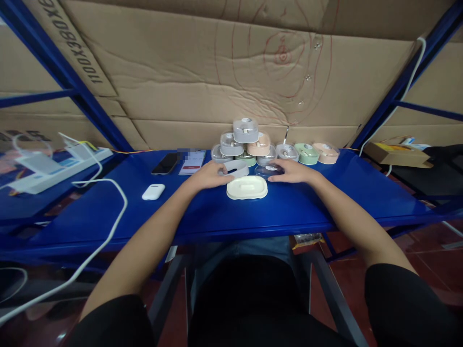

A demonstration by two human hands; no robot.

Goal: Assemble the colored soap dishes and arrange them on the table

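My left hand (211, 175) rests at the left end of a grey oval box base (237, 166) with a dark opening, its thumb and fingers closed round that end. A clear lid (266, 171) with a small round label lies to the right, and my right hand (293, 171) grips its right end between thumb and fingers. In front of both, a cream oval plastic piece (247, 188) with a raised bar in its middle lies on the blue table (249, 217); neither hand holds it.
Several lidded boxes in grey, green and peach form a stack (246, 131) behind my hands, with a peach box (325, 153) at the row's right. A dark phone (165, 164), a lit phone (193, 164) and a white earbud case (154, 192) lie left. Cardboard (181, 62) backs the table.
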